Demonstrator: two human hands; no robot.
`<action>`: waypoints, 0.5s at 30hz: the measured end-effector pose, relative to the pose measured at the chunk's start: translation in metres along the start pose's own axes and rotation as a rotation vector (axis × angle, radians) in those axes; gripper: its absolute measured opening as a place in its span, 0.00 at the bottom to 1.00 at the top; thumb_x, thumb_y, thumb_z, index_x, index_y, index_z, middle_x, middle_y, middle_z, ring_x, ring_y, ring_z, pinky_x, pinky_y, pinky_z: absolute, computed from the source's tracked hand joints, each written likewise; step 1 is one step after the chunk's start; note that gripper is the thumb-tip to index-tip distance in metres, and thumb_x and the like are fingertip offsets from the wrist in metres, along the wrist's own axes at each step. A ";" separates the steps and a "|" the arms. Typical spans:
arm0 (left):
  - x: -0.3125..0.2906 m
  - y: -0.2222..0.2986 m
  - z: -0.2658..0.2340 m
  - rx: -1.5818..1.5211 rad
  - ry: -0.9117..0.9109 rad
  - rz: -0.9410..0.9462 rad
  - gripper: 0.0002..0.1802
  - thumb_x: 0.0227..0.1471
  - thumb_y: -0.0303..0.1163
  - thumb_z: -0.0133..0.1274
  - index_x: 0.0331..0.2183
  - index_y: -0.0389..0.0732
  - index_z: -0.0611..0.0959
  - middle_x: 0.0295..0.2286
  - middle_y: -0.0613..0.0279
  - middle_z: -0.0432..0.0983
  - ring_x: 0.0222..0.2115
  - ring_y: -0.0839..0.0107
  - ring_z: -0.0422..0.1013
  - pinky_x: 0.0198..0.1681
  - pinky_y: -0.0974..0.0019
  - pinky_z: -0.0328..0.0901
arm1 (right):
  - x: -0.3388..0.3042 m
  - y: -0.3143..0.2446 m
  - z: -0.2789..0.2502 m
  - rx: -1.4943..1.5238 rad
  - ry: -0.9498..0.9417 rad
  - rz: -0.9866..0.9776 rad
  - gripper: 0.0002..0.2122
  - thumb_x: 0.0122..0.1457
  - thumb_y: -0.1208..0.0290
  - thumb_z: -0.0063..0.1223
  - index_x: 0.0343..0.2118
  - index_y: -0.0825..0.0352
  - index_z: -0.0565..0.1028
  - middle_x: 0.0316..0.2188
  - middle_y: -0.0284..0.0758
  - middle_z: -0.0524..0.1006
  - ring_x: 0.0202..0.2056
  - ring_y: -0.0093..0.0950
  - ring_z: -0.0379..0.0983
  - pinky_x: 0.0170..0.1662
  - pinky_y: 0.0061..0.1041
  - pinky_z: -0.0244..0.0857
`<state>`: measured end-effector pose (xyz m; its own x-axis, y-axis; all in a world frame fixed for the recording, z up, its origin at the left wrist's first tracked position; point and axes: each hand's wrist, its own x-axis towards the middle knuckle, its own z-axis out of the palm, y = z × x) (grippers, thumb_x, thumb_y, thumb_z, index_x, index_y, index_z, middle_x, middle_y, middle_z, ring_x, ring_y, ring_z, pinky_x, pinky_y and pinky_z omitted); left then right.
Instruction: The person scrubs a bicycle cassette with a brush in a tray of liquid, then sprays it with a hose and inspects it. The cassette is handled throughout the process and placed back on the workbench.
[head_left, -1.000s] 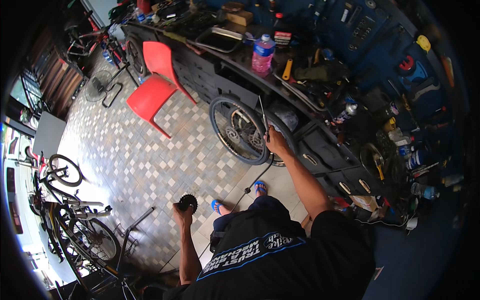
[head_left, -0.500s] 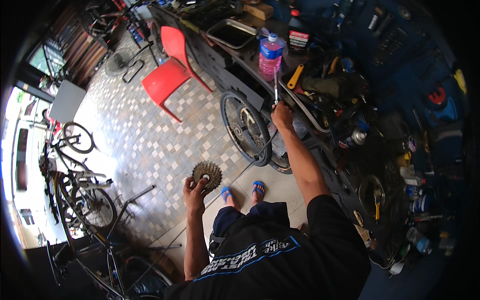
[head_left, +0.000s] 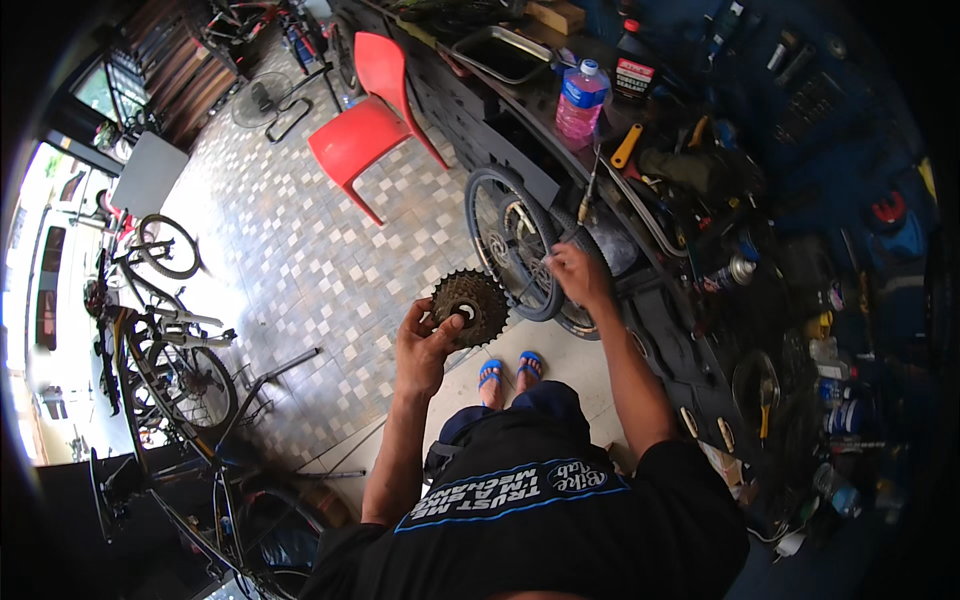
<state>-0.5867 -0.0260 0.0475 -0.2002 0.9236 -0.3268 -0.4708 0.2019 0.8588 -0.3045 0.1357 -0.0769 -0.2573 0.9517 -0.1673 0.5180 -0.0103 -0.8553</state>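
My left hand [head_left: 424, 348] is closed on a bicycle cassette [head_left: 470, 310], a dark, toothed stack of sprockets with a round hole in its middle. Its thumb lies across the face near the hole, and the fingers pass behind. To the right of the cassette, my right hand [head_left: 580, 274] is raised in front of the leaning bicycle wheels, its fingers blurred by motion. Whether anything small is between them I cannot make out. A slim tool with a tan handle [head_left: 588, 200] rests at the workbench edge, beyond the right hand and apart from it.
Bicycle wheels [head_left: 505, 240] lean against the dark workbench [head_left: 510, 100]. On it stand a bottle of pink liquid [head_left: 581, 105], a black bottle [head_left: 634, 62], a metal tray [head_left: 500, 55] and scattered tools. A red chair [head_left: 360, 140] stands ahead; bicycles [head_left: 165, 345] are at left.
My right hand has come off the slim tool at the bench and drawn back toward me. My left hand has brought the cassette up and to the right, closer to the right hand.
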 end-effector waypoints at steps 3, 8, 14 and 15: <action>0.002 0.008 0.008 -0.049 -0.120 -0.009 0.25 0.56 0.28 0.69 0.50 0.36 0.74 0.40 0.53 0.84 0.39 0.65 0.82 0.41 0.63 0.79 | -0.057 -0.052 0.018 0.475 -0.072 -0.065 0.22 0.71 0.58 0.57 0.60 0.69 0.74 0.49 0.35 0.82 0.41 0.23 0.80 0.40 0.24 0.73; 0.005 0.012 0.027 0.032 -0.263 0.044 0.25 0.55 0.26 0.69 0.50 0.35 0.74 0.41 0.52 0.83 0.40 0.65 0.82 0.45 0.60 0.80 | -0.141 -0.171 -0.017 0.244 0.221 -0.267 0.28 0.62 0.55 0.68 0.61 0.64 0.75 0.54 0.40 0.78 0.50 0.33 0.79 0.51 0.32 0.74; 0.000 0.010 0.065 0.427 -0.444 0.187 0.25 0.53 0.29 0.72 0.48 0.34 0.76 0.39 0.53 0.84 0.39 0.68 0.82 0.43 0.65 0.76 | -0.195 -0.188 -0.016 -0.503 0.279 -0.419 0.39 0.52 0.57 0.74 0.68 0.53 0.69 0.65 0.42 0.66 0.62 0.44 0.67 0.63 0.41 0.66; -0.003 0.006 0.073 0.492 -0.488 0.228 0.26 0.52 0.29 0.72 0.47 0.33 0.76 0.38 0.53 0.84 0.39 0.69 0.82 0.42 0.65 0.76 | -0.201 -0.184 -0.016 -0.524 0.302 -0.408 0.38 0.53 0.61 0.74 0.68 0.54 0.70 0.65 0.42 0.67 0.62 0.45 0.67 0.64 0.41 0.65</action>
<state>-0.5263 -0.0040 0.0824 0.2128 0.9771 -0.0044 0.0006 0.0043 1.0000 -0.3348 -0.0489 0.1217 -0.3164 0.8922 0.3224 0.7707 0.4399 -0.4610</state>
